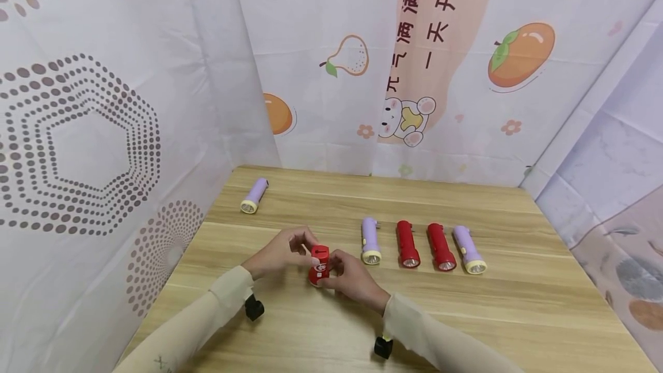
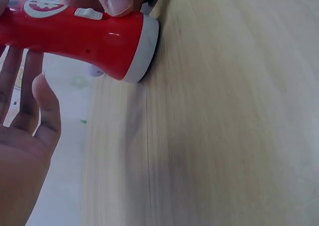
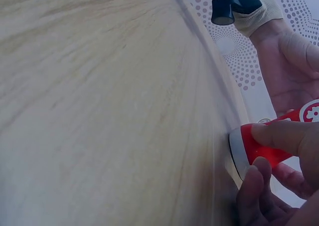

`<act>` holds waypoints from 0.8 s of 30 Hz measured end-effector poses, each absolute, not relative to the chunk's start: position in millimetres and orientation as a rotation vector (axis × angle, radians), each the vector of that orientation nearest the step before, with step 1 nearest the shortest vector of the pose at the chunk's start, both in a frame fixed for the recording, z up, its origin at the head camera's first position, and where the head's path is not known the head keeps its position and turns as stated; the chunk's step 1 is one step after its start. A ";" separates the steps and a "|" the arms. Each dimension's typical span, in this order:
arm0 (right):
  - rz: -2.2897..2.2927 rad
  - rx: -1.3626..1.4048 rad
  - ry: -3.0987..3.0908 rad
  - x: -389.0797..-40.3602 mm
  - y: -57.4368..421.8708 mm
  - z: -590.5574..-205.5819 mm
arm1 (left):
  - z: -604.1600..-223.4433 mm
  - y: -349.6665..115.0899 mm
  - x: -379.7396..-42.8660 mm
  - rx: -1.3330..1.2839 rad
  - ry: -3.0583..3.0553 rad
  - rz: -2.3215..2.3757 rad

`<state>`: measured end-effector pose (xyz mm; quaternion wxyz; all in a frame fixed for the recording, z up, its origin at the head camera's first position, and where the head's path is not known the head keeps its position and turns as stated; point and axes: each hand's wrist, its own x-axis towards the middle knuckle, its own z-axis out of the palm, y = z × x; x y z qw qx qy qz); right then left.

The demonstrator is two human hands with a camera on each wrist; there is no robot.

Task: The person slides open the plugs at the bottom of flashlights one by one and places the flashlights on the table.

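Observation:
A red flashlight (image 1: 319, 266) stands upright between my hands, its pale-ringed head (image 2: 144, 49) down at the table. My left hand (image 1: 282, 255) holds its upper body, thumb on the near side and fingers behind. Lower down, my right hand (image 1: 357, 281) grips it near the head, and the right thumb (image 2: 118, 4) presses on the red body in the left wrist view. A white switch (image 2: 88, 13) and a round white print show on its side. In the right wrist view the flashlight (image 3: 271, 151) is partly covered by the right fingers.
Right of my hands lie a purple flashlight (image 1: 370, 240), two red flashlights (image 1: 407, 244) (image 1: 441, 247) and another purple flashlight (image 1: 469, 250), in a row. One purple flashlight (image 1: 255, 195) lies at the back left. Printed curtains (image 1: 321, 108) border the wooden table (image 1: 321, 327).

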<state>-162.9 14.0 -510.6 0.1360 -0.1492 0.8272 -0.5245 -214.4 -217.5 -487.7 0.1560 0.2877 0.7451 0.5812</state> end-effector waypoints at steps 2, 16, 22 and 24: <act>-1.517 -0.443 2.402 -163.3 14.2 -510.4 | -487.5 -218.5 -213.9 0.818 2.114 1.661; -1.457 -0.447 2.447 -167.4 15.9 -512.8 | -481.2 -225.1 -214.3 0.772 1.971 1.689; -1.442 -0.463 2.459 -168.8 15.6 -511.5 | -479.5 -223.5 -214.3 0.739 1.900 1.725; -1.436 -0.468 2.468 -168.9 15.5 -511.5 | -478.7 -223.2 -214.5 0.726 1.888 1.729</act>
